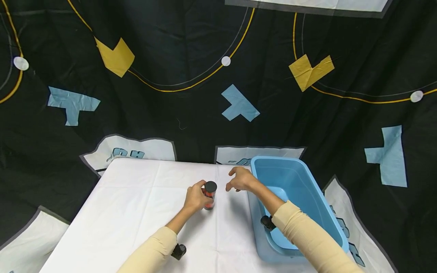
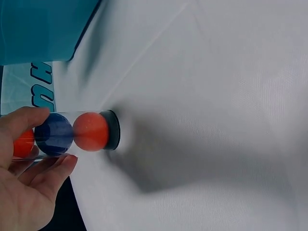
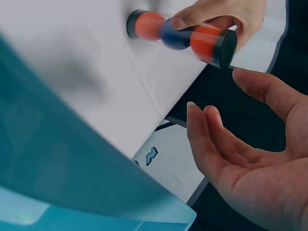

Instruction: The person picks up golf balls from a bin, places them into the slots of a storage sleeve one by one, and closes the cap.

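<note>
A clear tube (image 1: 209,195) with dark caps holds orange and dark blue balls. My left hand (image 1: 195,198) grips it around the middle, thumb on one side and fingers on the other. In the left wrist view the ball tube (image 2: 90,131) lies across the hand (image 2: 29,178), one cap facing the white cloth. Beside it, to the right, my right hand (image 1: 241,179) hangs in the air with fingers spread and loosely bent, holding nothing. The right wrist view shows this hand (image 3: 250,149) apart from the tube's near cap (image 3: 227,48).
A light blue plastic tub (image 1: 258,242) stands at the table's right side, under my right forearm. White cloth (image 1: 136,212) covers the table. Behind hangs a black drape (image 1: 191,125) with taped yellow and blue shapes.
</note>
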Available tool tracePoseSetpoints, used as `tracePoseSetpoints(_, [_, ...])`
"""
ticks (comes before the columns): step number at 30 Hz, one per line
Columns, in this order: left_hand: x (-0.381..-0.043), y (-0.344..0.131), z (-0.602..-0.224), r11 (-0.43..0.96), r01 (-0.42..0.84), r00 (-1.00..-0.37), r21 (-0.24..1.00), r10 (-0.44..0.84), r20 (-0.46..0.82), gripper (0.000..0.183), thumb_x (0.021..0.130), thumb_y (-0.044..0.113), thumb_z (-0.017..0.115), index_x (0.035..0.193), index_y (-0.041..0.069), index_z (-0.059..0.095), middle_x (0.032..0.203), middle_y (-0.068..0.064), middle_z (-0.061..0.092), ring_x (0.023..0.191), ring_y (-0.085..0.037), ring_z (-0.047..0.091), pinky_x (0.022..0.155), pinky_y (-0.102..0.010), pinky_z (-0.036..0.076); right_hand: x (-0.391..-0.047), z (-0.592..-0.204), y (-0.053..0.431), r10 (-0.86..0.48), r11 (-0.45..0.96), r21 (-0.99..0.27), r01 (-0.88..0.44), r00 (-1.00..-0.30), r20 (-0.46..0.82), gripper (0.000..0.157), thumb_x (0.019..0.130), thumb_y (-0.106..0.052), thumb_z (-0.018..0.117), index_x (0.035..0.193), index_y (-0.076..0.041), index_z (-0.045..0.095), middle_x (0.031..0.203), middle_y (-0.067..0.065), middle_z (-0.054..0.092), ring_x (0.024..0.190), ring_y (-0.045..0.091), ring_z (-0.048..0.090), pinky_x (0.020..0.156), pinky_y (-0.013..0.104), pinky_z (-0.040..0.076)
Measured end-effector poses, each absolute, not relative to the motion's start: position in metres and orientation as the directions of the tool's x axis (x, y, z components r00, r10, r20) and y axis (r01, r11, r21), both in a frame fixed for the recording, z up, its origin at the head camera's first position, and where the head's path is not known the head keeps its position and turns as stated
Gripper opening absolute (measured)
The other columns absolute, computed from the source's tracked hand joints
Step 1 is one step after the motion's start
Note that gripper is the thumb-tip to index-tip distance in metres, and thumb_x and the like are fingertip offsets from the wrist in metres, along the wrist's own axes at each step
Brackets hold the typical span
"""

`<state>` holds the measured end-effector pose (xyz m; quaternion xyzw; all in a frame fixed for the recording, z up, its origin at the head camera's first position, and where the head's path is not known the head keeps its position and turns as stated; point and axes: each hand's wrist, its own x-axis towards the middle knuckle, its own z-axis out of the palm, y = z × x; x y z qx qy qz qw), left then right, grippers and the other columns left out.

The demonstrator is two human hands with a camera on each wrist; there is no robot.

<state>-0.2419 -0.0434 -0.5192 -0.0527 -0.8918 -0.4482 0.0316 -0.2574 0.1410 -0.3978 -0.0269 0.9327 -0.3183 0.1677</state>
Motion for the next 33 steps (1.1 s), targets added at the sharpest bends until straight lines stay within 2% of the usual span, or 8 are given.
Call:
tracePoseSetpoints(4, [-0.243, -0.044, -0.519, 0.601, 0.12, -0.993, 0.791, 0.06, 0.104, 0.047, 0.063, 0.002, 0.089, 0.104, 0.005, 0.068, 0.086, -0.014, 0.077, 0.082, -0.031, 0.075, 0.075, -0.042, 0.061, -0.258, -0.399, 0.141, -0.151, 0.804, -0.593, 0.056, -0.944, -0.294, 0.06, 0.076, -0.012, 0.086, 0.129, 0.003, 0.062, 0.114, 0.019, 0.071, 0.072, 0.02, 0.071, 0.072, 0.033, 0.06])
tracePoseSetpoints(13, [-0.243, -0.041, -0.521, 0.594, 0.096, -0.995, 0.799, 0.043, 0.087, 0.046, 0.065, 0.005, 0.09, 0.104, 0.007, 0.067, 0.091, -0.015, 0.077, 0.087, -0.034, 0.074, 0.079, -0.044, 0.06, -0.259, -0.4, 0.142, -0.127, 0.799, -0.596, 0.086, -0.943, -0.307, 0.06, 0.076, -0.011, 0.085, 0.13, 0.002, 0.061, 0.127, 0.022, 0.066, 0.079, 0.027, 0.075, 0.075, 0.036, 0.061])
tracePoseSetpoints(22, [-0.247, -0.041, -0.521, 0.581, 0.082, -0.996, 0.81, 0.014, 0.091, 0.046, 0.066, 0.004, 0.09, 0.104, 0.007, 0.066, 0.09, -0.015, 0.077, 0.087, -0.034, 0.075, 0.079, -0.046, 0.06, -0.26, -0.398, 0.144, -0.136, 0.793, -0.605, 0.067, -0.95, -0.283, 0.059, 0.076, -0.012, 0.084, 0.129, 0.002, 0.063, 0.124, 0.021, 0.068, 0.081, 0.029, 0.075, 0.074, 0.036, 0.061])
tracePoseSetpoints(26, [-0.249, -0.045, -0.515, 0.619, 0.083, -0.996, 0.781, 0.063, 0.056, 0.053, 0.064, 0.008, 0.094, 0.107, 0.007, 0.064, 0.099, -0.018, 0.076, 0.095, -0.038, 0.071, 0.082, -0.047, 0.059, -0.262, -0.397, 0.149, -0.131, 0.784, -0.618, 0.052, -0.96, -0.247, 0.051, 0.08, -0.014, 0.079, 0.127, -0.001, 0.063, 0.111, 0.017, 0.073, 0.078, 0.026, 0.075, 0.077, 0.038, 0.059])
tracePoseSetpoints(28, [-0.249, -0.051, -0.508, 0.652, 0.104, -0.994, 0.751, 0.097, 0.053, 0.055, 0.063, 0.005, 0.093, 0.109, 0.007, 0.064, 0.102, -0.02, 0.075, 0.097, -0.039, 0.069, 0.081, -0.048, 0.057, -0.261, -0.394, 0.152, -0.132, 0.776, -0.63, 0.037, -0.967, -0.219, 0.048, 0.082, -0.015, 0.075, 0.127, -0.002, 0.064, 0.102, 0.014, 0.075, 0.075, 0.024, 0.073, 0.076, 0.038, 0.058])
tracePoseSetpoints(31, [-0.251, -0.064, -0.496, 0.675, 0.167, -0.986, 0.719, 0.119, 0.117, 0.046, 0.067, -0.004, 0.083, 0.109, 0.003, 0.065, 0.1, -0.022, 0.075, 0.093, -0.037, 0.071, 0.077, -0.045, 0.059, -0.258, -0.387, 0.158, -0.111, 0.763, -0.647, 0.008, -0.983, -0.143, 0.042, 0.085, -0.015, 0.07, 0.124, -0.002, 0.065, 0.09, 0.008, 0.074, 0.073, 0.02, 0.067, 0.068, 0.036, 0.055])
tracePoseSetpoints(33, [-0.254, -0.075, -0.487, 0.672, 0.188, -0.981, 0.717, 0.092, 0.171, 0.037, 0.074, -0.005, 0.076, 0.109, 0.001, 0.066, 0.095, -0.02, 0.076, 0.086, -0.034, 0.074, 0.073, -0.042, 0.06, -0.257, -0.382, 0.163, -0.088, 0.754, -0.657, -0.011, -0.992, -0.085, 0.036, 0.087, -0.013, 0.066, 0.121, -0.001, 0.065, 0.078, 0.005, 0.068, 0.069, 0.019, 0.06, 0.061, 0.033, 0.05])
